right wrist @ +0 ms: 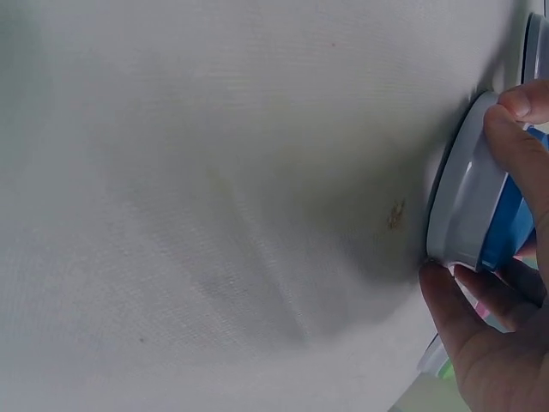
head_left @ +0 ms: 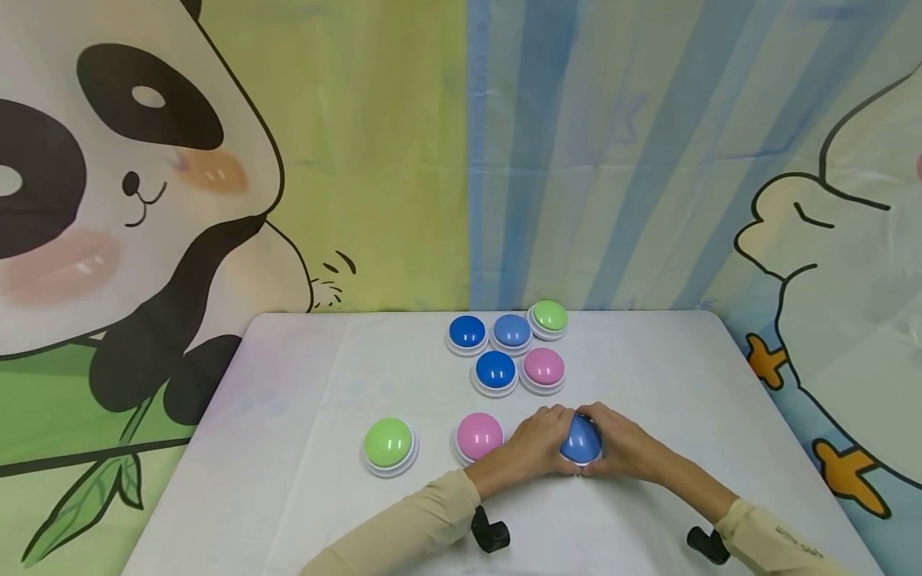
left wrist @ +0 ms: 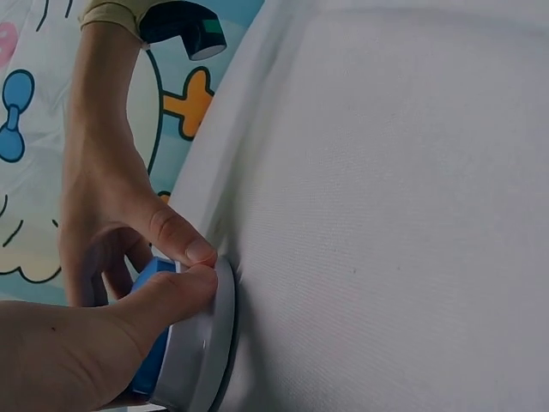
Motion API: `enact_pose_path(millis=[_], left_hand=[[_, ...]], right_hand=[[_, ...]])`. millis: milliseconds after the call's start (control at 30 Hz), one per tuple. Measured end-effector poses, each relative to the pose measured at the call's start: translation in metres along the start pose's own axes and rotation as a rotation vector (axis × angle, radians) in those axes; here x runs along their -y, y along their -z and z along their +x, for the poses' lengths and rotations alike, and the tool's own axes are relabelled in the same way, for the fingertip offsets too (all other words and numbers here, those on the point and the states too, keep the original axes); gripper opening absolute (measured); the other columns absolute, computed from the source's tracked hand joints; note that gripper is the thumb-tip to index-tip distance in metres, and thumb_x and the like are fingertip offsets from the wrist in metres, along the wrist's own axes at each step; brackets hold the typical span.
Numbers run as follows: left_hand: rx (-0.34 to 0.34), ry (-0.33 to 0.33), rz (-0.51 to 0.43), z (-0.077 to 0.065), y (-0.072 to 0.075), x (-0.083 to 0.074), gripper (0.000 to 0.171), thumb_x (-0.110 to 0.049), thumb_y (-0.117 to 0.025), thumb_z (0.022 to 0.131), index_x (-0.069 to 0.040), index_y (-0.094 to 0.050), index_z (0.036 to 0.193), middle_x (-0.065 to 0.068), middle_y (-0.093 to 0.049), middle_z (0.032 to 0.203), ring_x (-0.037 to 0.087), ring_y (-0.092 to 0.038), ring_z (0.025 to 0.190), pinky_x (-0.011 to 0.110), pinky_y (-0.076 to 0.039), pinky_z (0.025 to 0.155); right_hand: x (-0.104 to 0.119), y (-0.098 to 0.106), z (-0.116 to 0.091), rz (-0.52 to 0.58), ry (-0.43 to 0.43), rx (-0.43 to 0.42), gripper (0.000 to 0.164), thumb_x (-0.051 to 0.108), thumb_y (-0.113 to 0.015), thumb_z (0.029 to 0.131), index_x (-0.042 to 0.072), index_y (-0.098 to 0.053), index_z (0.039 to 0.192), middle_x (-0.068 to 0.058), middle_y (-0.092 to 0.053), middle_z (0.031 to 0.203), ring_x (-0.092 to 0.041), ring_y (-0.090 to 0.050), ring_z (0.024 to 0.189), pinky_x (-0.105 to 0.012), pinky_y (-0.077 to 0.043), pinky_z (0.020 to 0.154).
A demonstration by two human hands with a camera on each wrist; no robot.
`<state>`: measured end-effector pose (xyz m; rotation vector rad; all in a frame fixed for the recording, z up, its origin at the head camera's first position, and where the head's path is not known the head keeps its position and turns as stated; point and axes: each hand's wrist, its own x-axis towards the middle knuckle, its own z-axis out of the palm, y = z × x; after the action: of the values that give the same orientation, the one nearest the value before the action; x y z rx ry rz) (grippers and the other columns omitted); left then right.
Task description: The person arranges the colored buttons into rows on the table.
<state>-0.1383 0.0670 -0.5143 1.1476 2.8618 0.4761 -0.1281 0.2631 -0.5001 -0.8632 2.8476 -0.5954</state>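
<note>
A blue dome push button (head_left: 580, 439) with a white round base is at the right of the front row on the white table. My left hand (head_left: 536, 442) grips it from the left and my right hand (head_left: 628, 446) from the right. Both thumbs meet at the base's near side, as the left wrist view shows. In the right wrist view the grey-white base (right wrist: 467, 193) looks close to the tabletop; whether it touches cannot be told. Just left of my left hand stands a pink push button (head_left: 479, 436), partly covered by that hand. Farther left sits a green push button (head_left: 388, 442).
Behind the hands, a cluster of push buttons stands close together: two dark blue ones (head_left: 467, 331) (head_left: 495, 370), a lighter blue one (head_left: 511, 330), a green one (head_left: 550, 315) and a pink one (head_left: 543, 366). A printed cloth backdrop (head_left: 403, 160) hangs behind the table (head_left: 288, 448).
</note>
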Motion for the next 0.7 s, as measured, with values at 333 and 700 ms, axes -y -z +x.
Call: enact_pose_path(millis=[333,700], left_hand=[[0.03,0.011,0.003,0.0026,-0.001,0.0009,0.083,-0.055,-0.078,0.074,-0.009,-0.046,0.135,-0.001,-0.06,0.119,0.01,-0.057,0.105,0.017,-0.052,0.087],[0.05,0.009,-0.001,0.0031,0.0002,0.0,0.082,-0.054,-0.077,0.075,-0.01,-0.045,0.135,0.0,-0.059,0.121,0.01,-0.057,0.106,0.018,-0.052,0.088]], right_hand=[[-0.001,-0.0002,0.0004,-0.003,0.042,-0.013,0.084,0.039,-0.089,0.065,0.0,-0.047,0.126,-0.009,-0.06,0.116,-0.022,-0.06,0.102,-0.044,-0.056,0.088],[-0.0031,-0.0034,-0.0006,-0.009,0.065,-0.04,0.084,0.043,-0.087,0.066,0.001,-0.047,0.126,-0.008,-0.06,0.117,-0.022,-0.06,0.104,-0.044,-0.056,0.089]])
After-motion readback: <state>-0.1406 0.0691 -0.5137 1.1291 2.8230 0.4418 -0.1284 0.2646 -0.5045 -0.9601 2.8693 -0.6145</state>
